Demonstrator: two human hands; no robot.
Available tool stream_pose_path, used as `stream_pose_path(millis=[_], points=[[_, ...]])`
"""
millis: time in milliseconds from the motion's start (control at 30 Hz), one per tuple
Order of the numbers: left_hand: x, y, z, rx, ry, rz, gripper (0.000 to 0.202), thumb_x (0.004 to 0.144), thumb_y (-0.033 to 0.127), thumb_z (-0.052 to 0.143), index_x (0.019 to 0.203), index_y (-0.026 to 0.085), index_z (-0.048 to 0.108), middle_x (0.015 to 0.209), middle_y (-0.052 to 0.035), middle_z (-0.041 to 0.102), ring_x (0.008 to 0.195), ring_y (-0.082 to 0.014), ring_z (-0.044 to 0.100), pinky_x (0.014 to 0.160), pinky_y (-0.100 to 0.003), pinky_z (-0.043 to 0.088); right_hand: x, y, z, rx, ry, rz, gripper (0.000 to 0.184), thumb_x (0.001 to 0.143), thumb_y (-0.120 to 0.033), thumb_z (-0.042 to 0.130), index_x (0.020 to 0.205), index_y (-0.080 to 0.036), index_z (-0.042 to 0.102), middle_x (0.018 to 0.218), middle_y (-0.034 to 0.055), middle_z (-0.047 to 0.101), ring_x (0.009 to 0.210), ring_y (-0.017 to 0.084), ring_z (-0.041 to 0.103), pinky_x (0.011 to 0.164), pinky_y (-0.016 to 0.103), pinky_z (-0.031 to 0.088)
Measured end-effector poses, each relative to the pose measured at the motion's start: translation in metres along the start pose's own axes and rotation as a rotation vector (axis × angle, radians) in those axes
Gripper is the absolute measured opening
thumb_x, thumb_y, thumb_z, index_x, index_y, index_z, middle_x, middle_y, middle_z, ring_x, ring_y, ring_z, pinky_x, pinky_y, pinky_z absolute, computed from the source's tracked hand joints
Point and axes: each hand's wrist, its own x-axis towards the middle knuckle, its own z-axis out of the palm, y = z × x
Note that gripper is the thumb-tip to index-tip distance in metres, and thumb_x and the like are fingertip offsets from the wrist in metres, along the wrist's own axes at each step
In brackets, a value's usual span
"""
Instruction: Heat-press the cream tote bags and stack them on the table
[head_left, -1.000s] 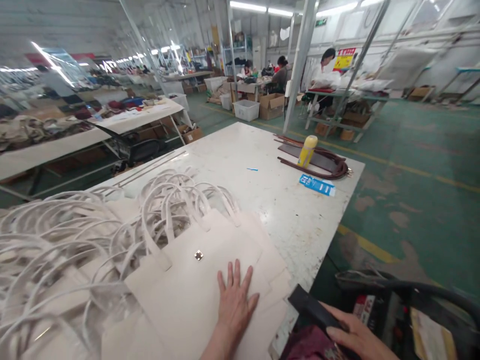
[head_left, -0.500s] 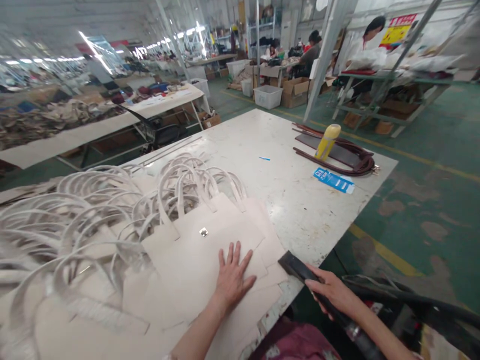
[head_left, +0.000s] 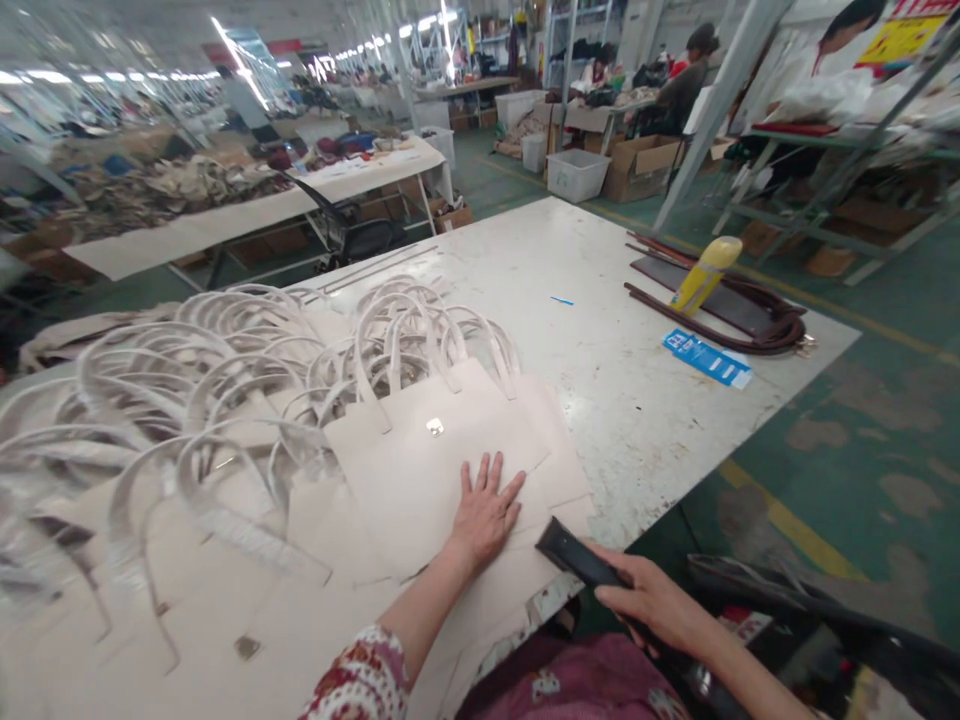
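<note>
My left hand (head_left: 486,510) lies flat, fingers spread, on the top cream bag panel (head_left: 420,470), just below its small metal clasp (head_left: 435,427). The panel tops a fanned stack of cream panels with looped white handles (head_left: 247,380) spreading left. My right hand (head_left: 651,600) is closed round a flat black tool (head_left: 574,557) whose broad end rests at the table's near edge, touching the stack's lower right corner.
On the white table (head_left: 630,400) stand a yellow bottle (head_left: 703,274), dark brown straps (head_left: 742,310) and a blue card (head_left: 706,359). A green floor lies to the right. Other people work at far benches with boxes and bins. A dark cart (head_left: 810,640) sits by my right arm.
My right hand has brought the black tool up from beside my lap to the table edge by the stack. My left hand stayed flat on the panel. The view shifted left and down.
</note>
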Motion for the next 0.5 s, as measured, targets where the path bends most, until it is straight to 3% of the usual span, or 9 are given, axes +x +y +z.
stream_pose_path(millis=[200, 300, 400, 500], points=[[0.0, -0.001, 0.003, -0.119, -0.004, -0.039, 0.042, 0.088, 0.038, 0.028, 0.128, 0.028, 0.032, 0.14, -0.0083, 0.022, 0.128, -0.0265, 0.014, 0.1, -0.058, 0.003, 0.022, 0.013, 0.043, -0.006, 0.266, 0.052, 0.071, 0.072, -0.045, 0.052, 0.133, -0.018, 0.026, 0.047, -0.0066, 0.05, 0.036, 0.012, 0.048, 0.033, 0.022, 0.04], [-0.004, -0.01, -0.005, -0.179, -0.048, 0.009, 0.038, 0.086, 0.032, 0.033, 0.124, 0.025, 0.039, 0.133, -0.007, 0.035, 0.126, -0.0233, 0.022, 0.102, -0.054, 0.011, 0.014, 0.019, 0.063, -0.057, 0.457, 0.097, 0.079, 0.071, -0.05, 0.051, 0.135, -0.015, 0.022, 0.046, -0.0053, 0.052, 0.039, 0.015, 0.05, 0.037, 0.025, 0.042], [-0.031, -0.046, -0.028, -0.185, -0.087, 0.137, 0.033, 0.083, 0.03, 0.041, 0.116, 0.031, 0.046, 0.123, -0.0002, 0.047, 0.126, -0.0215, 0.023, 0.101, -0.054, 0.009, -0.006, 0.025, 0.078, -0.082, 0.556, 0.111, 0.08, 0.071, -0.052, 0.051, 0.135, -0.016, 0.02, 0.049, -0.0043, 0.055, 0.043, 0.016, 0.052, 0.042, 0.027, 0.044], [-0.078, -0.105, -0.055, -0.127, -0.132, 0.235, 0.036, 0.079, 0.034, 0.048, 0.115, 0.033, 0.047, 0.129, -0.0019, 0.041, 0.128, -0.0291, 0.012, 0.095, -0.063, -0.002, -0.019, 0.025, 0.097, -0.131, 0.466, 0.123, 0.08, 0.07, -0.053, 0.052, 0.135, -0.018, 0.022, 0.046, -0.0055, 0.054, 0.04, 0.015, 0.05, 0.039, 0.025, 0.042]])
